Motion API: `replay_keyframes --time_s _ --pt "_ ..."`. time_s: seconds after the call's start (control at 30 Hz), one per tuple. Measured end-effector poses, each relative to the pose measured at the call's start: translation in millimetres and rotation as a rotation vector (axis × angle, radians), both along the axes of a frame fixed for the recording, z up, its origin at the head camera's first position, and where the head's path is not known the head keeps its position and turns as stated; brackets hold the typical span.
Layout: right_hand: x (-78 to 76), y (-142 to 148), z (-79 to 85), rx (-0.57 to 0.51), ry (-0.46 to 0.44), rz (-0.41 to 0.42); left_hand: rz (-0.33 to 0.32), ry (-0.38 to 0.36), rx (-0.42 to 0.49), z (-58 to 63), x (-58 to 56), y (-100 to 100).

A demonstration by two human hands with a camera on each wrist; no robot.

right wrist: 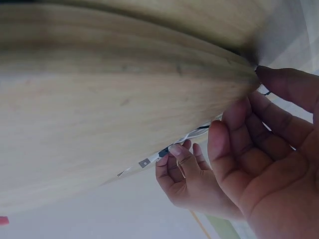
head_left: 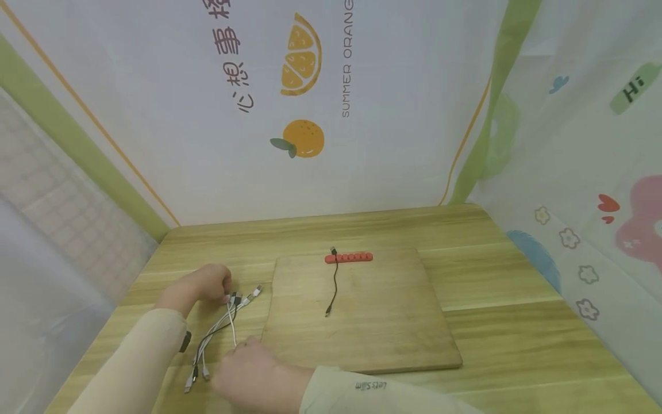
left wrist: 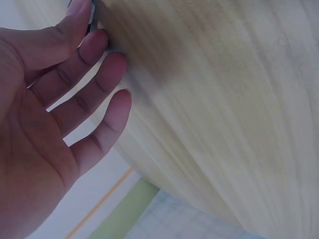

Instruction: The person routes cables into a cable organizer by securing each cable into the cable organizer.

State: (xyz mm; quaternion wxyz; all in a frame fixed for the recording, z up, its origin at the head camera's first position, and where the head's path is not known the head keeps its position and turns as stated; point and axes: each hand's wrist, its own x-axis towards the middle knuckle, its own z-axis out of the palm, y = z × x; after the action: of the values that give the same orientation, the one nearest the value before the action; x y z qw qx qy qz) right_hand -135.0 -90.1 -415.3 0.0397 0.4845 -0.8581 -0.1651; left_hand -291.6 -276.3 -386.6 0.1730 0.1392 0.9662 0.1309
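Left hand [head_left: 209,282] pinches a plug [head_left: 229,298] at the far end of crossed cables [head_left: 214,328], so tugging could drag neighbours along; whether the blurred right hand [head_left: 254,371] grips anything, I can't tell.

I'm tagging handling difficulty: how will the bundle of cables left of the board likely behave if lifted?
The bundle of cables would probably flop, looking thin and loosely curved on the table. Its members overlap, so lifting one may drag others. The chunkier USB plugs at the far end might droop or swing.
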Motion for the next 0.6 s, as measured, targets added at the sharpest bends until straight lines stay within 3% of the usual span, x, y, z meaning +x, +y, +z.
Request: replay_keyframes --time_s 0.23,0.6 --pt "-2.7 1 0.9 -0.015 -0.026 0.0 0.025 -0.031 0.001 3.8 0.0 3" --pt "-5.6 -1 3.5 -0.016 -0.038 -0.042 0.048 -0.061 -0.076 12.7 0.9 14"
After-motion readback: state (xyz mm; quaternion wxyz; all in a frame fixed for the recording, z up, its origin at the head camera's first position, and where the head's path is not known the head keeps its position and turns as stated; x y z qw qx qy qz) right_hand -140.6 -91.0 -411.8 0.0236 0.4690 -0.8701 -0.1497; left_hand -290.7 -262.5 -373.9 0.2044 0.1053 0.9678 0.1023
